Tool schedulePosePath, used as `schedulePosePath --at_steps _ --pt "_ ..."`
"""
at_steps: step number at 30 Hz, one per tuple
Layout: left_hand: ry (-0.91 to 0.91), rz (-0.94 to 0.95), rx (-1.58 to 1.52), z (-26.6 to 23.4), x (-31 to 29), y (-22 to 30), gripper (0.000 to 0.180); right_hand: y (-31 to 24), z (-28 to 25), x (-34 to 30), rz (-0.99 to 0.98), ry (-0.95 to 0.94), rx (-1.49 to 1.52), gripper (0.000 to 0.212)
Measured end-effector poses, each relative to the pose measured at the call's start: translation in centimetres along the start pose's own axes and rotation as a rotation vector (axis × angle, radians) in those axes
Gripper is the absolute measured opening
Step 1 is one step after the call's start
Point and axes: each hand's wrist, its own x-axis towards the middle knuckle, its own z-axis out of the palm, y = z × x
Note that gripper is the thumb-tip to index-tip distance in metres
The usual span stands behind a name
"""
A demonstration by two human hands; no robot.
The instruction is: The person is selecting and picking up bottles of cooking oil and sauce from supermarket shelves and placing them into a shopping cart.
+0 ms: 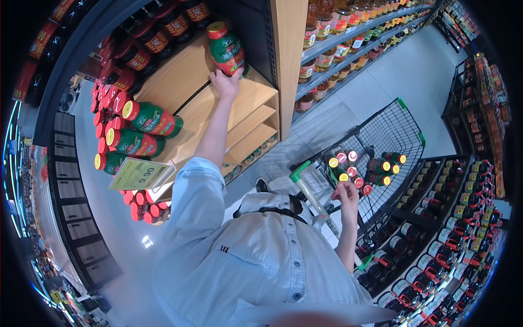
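Observation:
My left hand (225,84) reaches up to the wooden shelf (180,71), its fingers round the lower part of a green-labelled jar (226,50) with a red and yellow lid. That jar stands at the shelf's far right corner, beside the upright post. More green-labelled jars (154,120) of the same look stand at the shelf's left side. My right hand (347,197) is over the handle end of a shopping cart (400,128), with its fingers curled together. Whether anything is between them I cannot make out. Several jars with red and yellow lids (352,171) are inside the cart near that hand.
Red-labelled jars (133,52) fill the shelf's back left. A yellow price card (143,173) sticks out at its front edge. Oil bottles (327,32) line the racks beyond the wooden post (290,60). Dark bottles (436,261) stand on tiered racks at the right.

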Motion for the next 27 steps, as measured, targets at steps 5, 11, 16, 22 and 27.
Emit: schedulePosePath --at_steps 5,11,16,22,27 --pt "-0.122 -0.029 0.103 0.5 0.2 -0.7 0.067 0.9 -1.8 -1.8 -0.003 0.077 -0.039 0.019" --pt "0.051 0.299 -0.063 -2.9 -2.4 -1.9 0.060 3.0 -5.9 -1.5 0.050 0.154 -0.171 0.023" --pt "-0.395 0.053 -0.518 -7.3 -19.3 7.8 0.027 5.8 -11.7 -2.0 0.074 0.465 -0.201 0.023" --pt "-1.076 0.267 -0.307 -5.5 -35.0 14.0 0.021 10.8 -19.4 2.6 0.170 0.427 -0.542 0.032" --pt "-1.200 0.235 -0.246 -4.3 -40.3 15.5 0.020 17.7 -24.1 10.0 0.286 0.436 -0.785 0.049"
